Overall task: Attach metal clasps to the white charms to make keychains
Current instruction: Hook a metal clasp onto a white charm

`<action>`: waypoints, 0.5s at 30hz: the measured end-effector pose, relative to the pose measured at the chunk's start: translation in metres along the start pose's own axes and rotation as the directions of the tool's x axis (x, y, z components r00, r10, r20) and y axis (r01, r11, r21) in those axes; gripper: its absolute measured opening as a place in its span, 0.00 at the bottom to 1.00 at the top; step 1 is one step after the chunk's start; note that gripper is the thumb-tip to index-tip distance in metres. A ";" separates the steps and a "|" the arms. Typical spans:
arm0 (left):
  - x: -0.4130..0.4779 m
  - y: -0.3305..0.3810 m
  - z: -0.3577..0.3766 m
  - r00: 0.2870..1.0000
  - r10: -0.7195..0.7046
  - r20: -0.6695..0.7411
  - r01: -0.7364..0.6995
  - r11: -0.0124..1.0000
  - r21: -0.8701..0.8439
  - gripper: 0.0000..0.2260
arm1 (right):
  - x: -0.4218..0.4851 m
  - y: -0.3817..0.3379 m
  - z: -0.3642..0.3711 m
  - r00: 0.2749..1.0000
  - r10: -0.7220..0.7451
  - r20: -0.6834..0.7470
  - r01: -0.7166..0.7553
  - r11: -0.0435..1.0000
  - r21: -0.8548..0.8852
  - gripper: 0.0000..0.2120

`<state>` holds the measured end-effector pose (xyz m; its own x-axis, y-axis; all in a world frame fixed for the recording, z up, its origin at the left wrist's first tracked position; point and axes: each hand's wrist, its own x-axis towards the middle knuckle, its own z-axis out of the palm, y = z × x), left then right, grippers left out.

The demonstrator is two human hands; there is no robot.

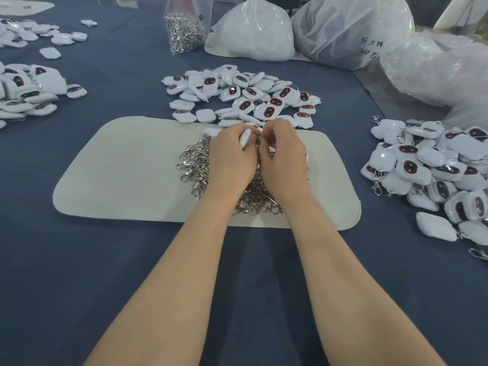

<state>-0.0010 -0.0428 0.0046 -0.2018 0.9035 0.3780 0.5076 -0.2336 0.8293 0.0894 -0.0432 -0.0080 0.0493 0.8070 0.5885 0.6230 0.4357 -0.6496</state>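
My left hand (231, 158) grips a white charm (245, 137) on edge above a cream mat (126, 175). My right hand (281, 154) meets it at the charm's top, fingers pinched together on a small metal clasp that is mostly hidden. Under both hands lies a heap of silver clasps (195, 165) on the mat. Just beyond the mat is a pile of loose white charms (245, 96) with dark red-rimmed faces.
A pile of charms with clasps (433, 175) lies at the right, more charms (29, 91) at the left. A clear bag of clasps (184, 30) and big white plastic bags (253, 33) stand at the back on the blue tablecloth (66, 260).
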 end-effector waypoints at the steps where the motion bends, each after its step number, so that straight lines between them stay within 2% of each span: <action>1: 0.000 0.000 0.000 1.000 0.000 0.001 0.000 1.000 -0.004 0.08 | 0.000 0.000 0.000 1.000 -0.009 0.002 0.009 1.000 -0.002 0.02; 7: 0.003 -0.002 -0.002 1.000 -0.008 0.014 0.008 0.999 -0.036 0.08 | 0.000 0.002 0.001 1.000 -0.013 0.016 0.013 1.000 0.002 0.02; 10: 0.003 -0.003 -0.001 1.000 -0.007 0.022 0.007 0.999 -0.033 0.07 | -0.001 0.003 0.001 0.999 0.043 0.031 -0.045 0.996 0.075 0.01; 15: 0.003 -0.004 -0.002 1.000 -0.005 0.023 0.006 0.999 -0.051 0.05 | 0.001 0.000 -0.002 0.984 0.169 0.062 -0.179 0.960 0.217 0.06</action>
<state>-0.0049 -0.0399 0.0030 -0.1848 0.9128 0.3642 0.4627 -0.2461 0.8517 0.0909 -0.0430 -0.0064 0.1052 0.8923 0.4390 0.4200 0.3602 -0.8329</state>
